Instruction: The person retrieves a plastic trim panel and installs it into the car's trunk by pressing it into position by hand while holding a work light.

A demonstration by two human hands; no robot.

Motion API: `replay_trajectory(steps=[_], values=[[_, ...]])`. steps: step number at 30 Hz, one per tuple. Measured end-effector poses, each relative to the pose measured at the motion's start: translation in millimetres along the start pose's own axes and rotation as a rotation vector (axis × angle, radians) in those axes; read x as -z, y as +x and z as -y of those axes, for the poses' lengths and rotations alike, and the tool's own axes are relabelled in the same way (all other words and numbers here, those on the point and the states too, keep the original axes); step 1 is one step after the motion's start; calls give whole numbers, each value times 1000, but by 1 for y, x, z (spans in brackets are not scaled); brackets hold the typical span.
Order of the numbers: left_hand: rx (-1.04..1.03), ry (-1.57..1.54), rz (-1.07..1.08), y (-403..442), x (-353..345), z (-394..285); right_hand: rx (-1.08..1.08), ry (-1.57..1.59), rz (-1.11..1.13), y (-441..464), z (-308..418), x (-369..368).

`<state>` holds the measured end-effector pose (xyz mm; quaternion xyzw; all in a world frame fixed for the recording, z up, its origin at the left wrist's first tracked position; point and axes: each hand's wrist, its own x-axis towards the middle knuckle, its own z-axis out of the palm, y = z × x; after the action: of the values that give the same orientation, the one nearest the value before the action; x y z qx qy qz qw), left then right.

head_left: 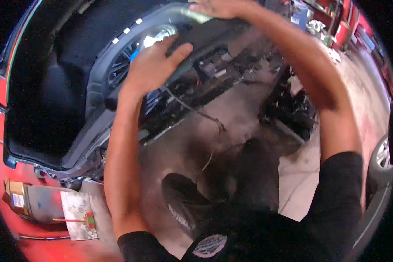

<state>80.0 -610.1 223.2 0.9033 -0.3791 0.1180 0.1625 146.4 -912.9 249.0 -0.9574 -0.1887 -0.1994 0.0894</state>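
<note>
In the head view, the left hand (155, 65) is over a curved grey panel (97, 76) at the far left, its thumb spread from the fingers. A round slotted part (118, 76) of the panel lies just left of this hand, with a small blue item (134, 55) close by it; whether the hand touches or holds anything, I cannot tell. The right hand (220, 8) is farther away, at the far end of the same panel, fingers stretched leftward; blur hides whether they pinch or touch anything.

A thin cable (192, 108) hangs on the near side of the panel, right of the left forearm. To the right, a bulky black part (290, 109) sits on the floor (299, 177). At the near left are a cardboard box (17, 198) and a stained white sheet (75, 212).
</note>
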Motion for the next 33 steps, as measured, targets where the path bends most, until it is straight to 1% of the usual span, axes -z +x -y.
replay_trajectory(steps=[1, 3, 4, 5, 6, 8, 9, 10, 12, 13, 16, 19, 22, 23, 26, 32, 33], values=[[-22, -10, 31, -3, -5, -9, -86, 11, 75, -23, -5, -27], [4, -23, 44, 5, 2, -14, 141, -161, 51, 1, -50, -39], [34, -20, 88, 2, 0, -12, 249, -208, 50, 1, -43, -42], [22, -7, 66, 0, -4, -8, 239, -191, -52, -5, -39, -44], [26, 0, 72, 1, -3, -8, 111, -137, -120, -11, -33, -43], [26, 11, 83, -3, -1, -12, -150, -31, -261, -37, 10, -27], [23, -23, 118, -1, -6, -5, -161, -33, -268, -42, 13, -29], [10, -25, 118, 3, -5, -3, -287, -85, -171, -43, 17, -30], [-7, -31, 123, -1, -1, -7, -367, -41, -93, -70, 45, -13], [33, -30, 188, -3, 8, -17, -355, -7, -40, -78, 53, -8], [7, -58, 256, 3, 11, -18, -146, -13, -12, -86, 37, -4], [30, -37, 252, 10, 6, -10, -306, -214, 31, -73, 7, 3], [-36, -13, 164, 6, 4, -10, -301, -167, -101, -82, 9, 4], [-5, 2, 165, 4, 4, -12, -296, -228, 14, -81, 13, 11], [-24, 6, 132, 1, 2, -14, -301, -172, -92, -88, 23, 11], [-52, 78, 121, 2, 5, -19, -309, -190, -79, -83, 26, 17], [-49, 84, 115, -1, 6, -19, -354, -155, -55, -83, 28, 16]])
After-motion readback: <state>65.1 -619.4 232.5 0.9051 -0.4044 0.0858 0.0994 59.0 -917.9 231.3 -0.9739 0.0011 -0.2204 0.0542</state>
